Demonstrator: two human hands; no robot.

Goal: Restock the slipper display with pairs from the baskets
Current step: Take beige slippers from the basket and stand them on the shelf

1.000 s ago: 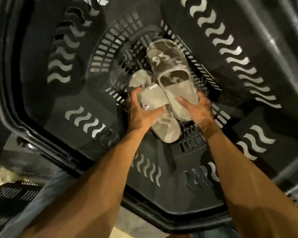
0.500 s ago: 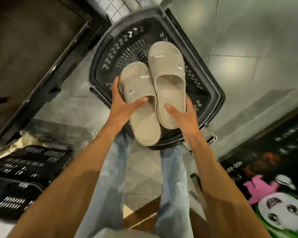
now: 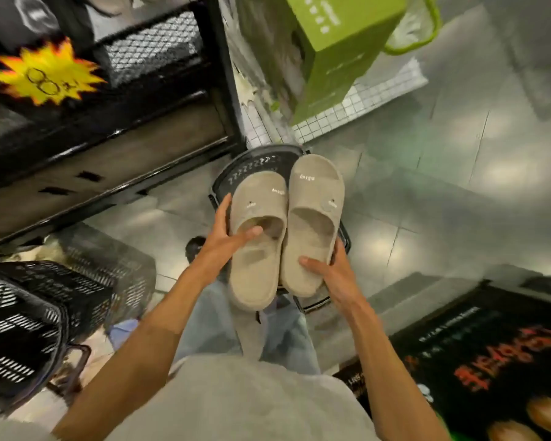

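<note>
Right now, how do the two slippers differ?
The left slipper sits lower in view than the right slipper. The left hand grips the left slipper mid-length, thumb at its opening; the right hand grips the right slipper by the heel. Both are beige, toes away.

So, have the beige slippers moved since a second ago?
Yes. The beige slippers rose out of the black basket: off its floor, now held above its rim by the left hand and the right hand.

Glossy grey tiled floor (image 3: 458,138); black metal shelving (image 3: 217,74) at left; green box (image 3: 337,43) beyond; printed mat (image 3: 490,361) at right.
</note>
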